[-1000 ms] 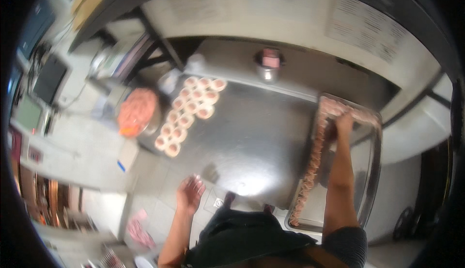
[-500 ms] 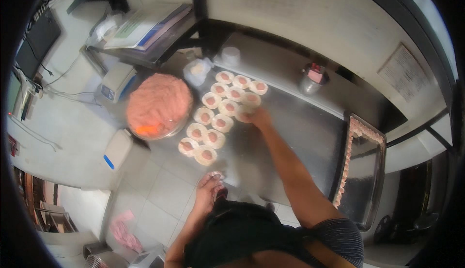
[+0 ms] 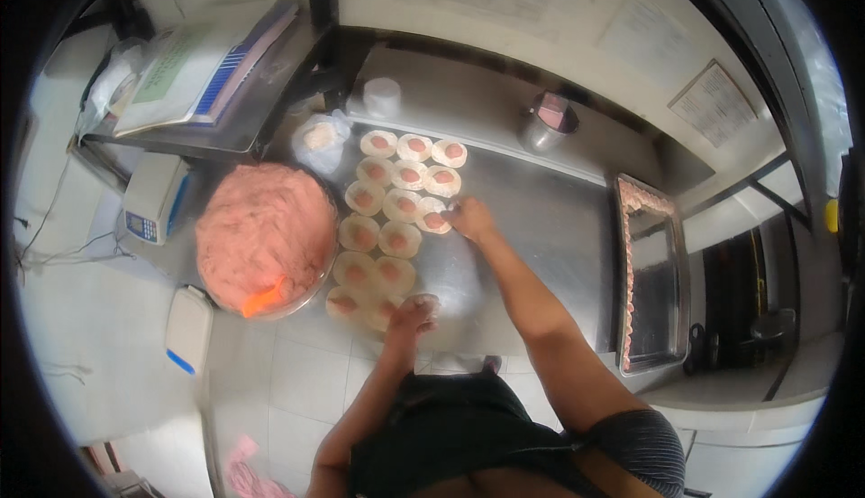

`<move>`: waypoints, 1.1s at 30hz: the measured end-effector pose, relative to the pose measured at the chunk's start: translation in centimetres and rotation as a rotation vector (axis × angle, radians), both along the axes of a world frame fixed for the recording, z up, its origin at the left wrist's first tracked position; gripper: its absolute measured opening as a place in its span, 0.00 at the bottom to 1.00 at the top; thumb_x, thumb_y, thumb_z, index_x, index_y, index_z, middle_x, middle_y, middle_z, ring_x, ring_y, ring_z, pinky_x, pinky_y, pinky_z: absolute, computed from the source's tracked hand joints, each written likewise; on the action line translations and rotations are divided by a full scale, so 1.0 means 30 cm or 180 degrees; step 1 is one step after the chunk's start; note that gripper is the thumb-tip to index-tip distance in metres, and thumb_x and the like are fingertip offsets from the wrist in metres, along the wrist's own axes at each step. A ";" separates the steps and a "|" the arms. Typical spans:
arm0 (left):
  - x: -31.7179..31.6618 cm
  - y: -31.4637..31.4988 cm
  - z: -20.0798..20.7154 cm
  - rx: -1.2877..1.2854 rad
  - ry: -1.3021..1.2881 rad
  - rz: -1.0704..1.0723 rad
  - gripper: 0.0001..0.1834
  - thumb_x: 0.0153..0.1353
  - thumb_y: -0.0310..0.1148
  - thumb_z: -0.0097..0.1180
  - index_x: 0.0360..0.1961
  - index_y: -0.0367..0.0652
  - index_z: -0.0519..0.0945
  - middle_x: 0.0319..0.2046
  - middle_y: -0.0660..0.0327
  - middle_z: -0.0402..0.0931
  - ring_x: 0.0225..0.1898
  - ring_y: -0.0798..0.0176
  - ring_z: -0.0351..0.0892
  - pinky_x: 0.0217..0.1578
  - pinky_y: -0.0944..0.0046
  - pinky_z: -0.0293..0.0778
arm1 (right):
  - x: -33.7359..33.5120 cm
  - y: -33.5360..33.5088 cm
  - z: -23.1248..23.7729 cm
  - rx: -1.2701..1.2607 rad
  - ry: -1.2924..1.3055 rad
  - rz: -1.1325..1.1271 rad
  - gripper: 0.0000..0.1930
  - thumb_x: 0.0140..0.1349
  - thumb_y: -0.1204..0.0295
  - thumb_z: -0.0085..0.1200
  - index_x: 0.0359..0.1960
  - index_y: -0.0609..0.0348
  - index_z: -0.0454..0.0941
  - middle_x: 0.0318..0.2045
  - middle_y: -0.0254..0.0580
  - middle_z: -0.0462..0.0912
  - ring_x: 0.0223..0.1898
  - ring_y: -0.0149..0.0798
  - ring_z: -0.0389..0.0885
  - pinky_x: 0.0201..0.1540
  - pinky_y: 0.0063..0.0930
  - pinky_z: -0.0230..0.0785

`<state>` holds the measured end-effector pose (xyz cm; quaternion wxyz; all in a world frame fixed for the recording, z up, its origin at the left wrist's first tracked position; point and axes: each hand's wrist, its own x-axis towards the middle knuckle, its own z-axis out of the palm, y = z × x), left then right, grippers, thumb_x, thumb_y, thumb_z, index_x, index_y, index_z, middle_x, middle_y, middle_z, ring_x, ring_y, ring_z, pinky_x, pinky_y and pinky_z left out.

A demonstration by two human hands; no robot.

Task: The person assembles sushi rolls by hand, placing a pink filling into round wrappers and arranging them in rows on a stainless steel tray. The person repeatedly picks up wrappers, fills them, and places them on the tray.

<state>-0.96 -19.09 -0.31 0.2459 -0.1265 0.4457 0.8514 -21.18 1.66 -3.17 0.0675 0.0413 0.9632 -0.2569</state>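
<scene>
Rows of round dough wrappers [image 3: 397,239], each with a dab of pink filling, lie on the steel table [image 3: 541,255]. My right hand [image 3: 472,220] reaches out to the right edge of one wrapper [image 3: 433,216], its fingers pinched at the rim. My left hand [image 3: 413,314] hovers low at the near end of the rows, partly covering a wrapper there. Its fingers are curled and whitish; what they hold, if anything, is hidden. To the left stands a large bowl heaped with pink ground filling [image 3: 263,228], an orange scraper [image 3: 264,297] stuck in it.
A metal tray [image 3: 683,318] edged with lined-up filled dumplings [image 3: 630,273] sits at the table's right end. A metal pot [image 3: 546,129] and a white tub [image 3: 382,97] stand at the back. A plastic bag [image 3: 323,141] and a scale [image 3: 153,196] are at left.
The view has shifted. My left hand has moved forward from near my body to the nearest wrappers. My right hand stays at the right-hand wrapper, which now shows more plainly.
</scene>
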 end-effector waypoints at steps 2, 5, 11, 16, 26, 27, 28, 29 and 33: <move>-0.024 0.008 -0.024 0.0140 0.0046 -0.0043 0.14 0.66 0.36 0.51 0.49 0.42 0.75 0.44 0.65 0.75 0.42 0.69 0.72 0.46 0.67 0.68 | 0.015 0.002 0.009 -0.1738 -0.0401 -0.0429 0.18 0.55 0.63 0.59 0.43 0.63 0.80 0.38 0.49 0.84 0.42 0.46 0.83 0.46 0.39 0.75; -0.070 0.032 -0.066 0.0099 -0.0122 0.0283 0.16 0.67 0.37 0.51 0.53 0.42 0.73 0.46 0.63 0.74 0.43 0.67 0.74 0.49 0.65 0.70 | 0.079 0.025 0.022 -0.4056 -0.1326 -0.0712 0.15 0.57 0.70 0.54 0.45 0.65 0.76 0.38 0.43 0.82 0.40 0.40 0.83 0.45 0.36 0.76; -0.171 0.108 -0.074 0.1737 -0.0006 0.0097 0.19 0.69 0.37 0.49 0.55 0.38 0.71 0.55 0.58 0.73 0.56 0.60 0.73 0.61 0.57 0.64 | 0.327 0.113 0.115 -0.4891 -0.2126 -0.0217 0.12 0.58 0.71 0.57 0.43 0.59 0.76 0.39 0.38 0.81 0.39 0.35 0.82 0.41 0.31 0.77; -0.092 0.257 0.023 0.1222 -0.0208 -0.0470 0.19 0.66 0.35 0.53 0.54 0.36 0.73 0.52 0.58 0.75 0.55 0.61 0.73 0.57 0.58 0.68 | 0.455 0.264 0.256 -0.3375 -0.1709 -0.0031 0.16 0.56 0.74 0.61 0.47 0.64 0.78 0.38 0.40 0.82 0.37 0.32 0.80 0.35 0.25 0.75; 0.080 0.620 0.151 0.0126 0.0431 -0.0596 0.20 0.63 0.34 0.59 0.53 0.36 0.74 0.50 0.59 0.76 0.52 0.64 0.75 0.50 0.62 0.72 | 0.823 0.583 0.363 -0.3213 -0.0571 -0.0787 0.12 0.64 0.68 0.53 0.44 0.64 0.79 0.35 0.40 0.82 0.32 0.30 0.80 0.32 0.25 0.76; 0.097 0.664 0.159 0.0160 0.0448 -0.0569 0.20 0.63 0.34 0.59 0.53 0.36 0.74 0.50 0.59 0.76 0.52 0.64 0.75 0.50 0.63 0.72 | 0.864 0.609 0.365 -0.3155 -0.0569 -0.0800 0.12 0.64 0.68 0.53 0.42 0.64 0.78 0.34 0.39 0.82 0.32 0.30 0.80 0.32 0.24 0.76; 0.120 0.710 0.166 0.0226 0.0421 -0.0616 0.20 0.63 0.34 0.59 0.53 0.36 0.74 0.50 0.59 0.76 0.52 0.64 0.75 0.50 0.63 0.72 | 0.905 0.629 0.362 -0.3197 -0.0497 -0.0754 0.11 0.64 0.68 0.53 0.41 0.64 0.78 0.33 0.38 0.81 0.31 0.30 0.80 0.32 0.24 0.76; 0.147 0.761 0.171 0.0286 0.0390 -0.0673 0.20 0.63 0.34 0.59 0.53 0.36 0.74 0.50 0.59 0.76 0.52 0.64 0.75 0.51 0.63 0.71 | 0.940 0.653 0.358 -0.3227 -0.0484 -0.0758 0.11 0.64 0.67 0.53 0.39 0.64 0.78 0.32 0.37 0.81 0.31 0.30 0.80 0.32 0.24 0.76; 0.251 0.944 0.175 -0.0021 0.0861 -0.0975 0.26 0.65 0.43 0.56 0.55 0.33 0.73 0.48 0.59 0.75 0.50 0.67 0.73 0.50 0.67 0.69 | 1.043 0.808 0.341 -0.3518 -0.0201 -0.1263 0.11 0.64 0.68 0.54 0.38 0.66 0.77 0.30 0.38 0.81 0.29 0.29 0.80 0.31 0.22 0.75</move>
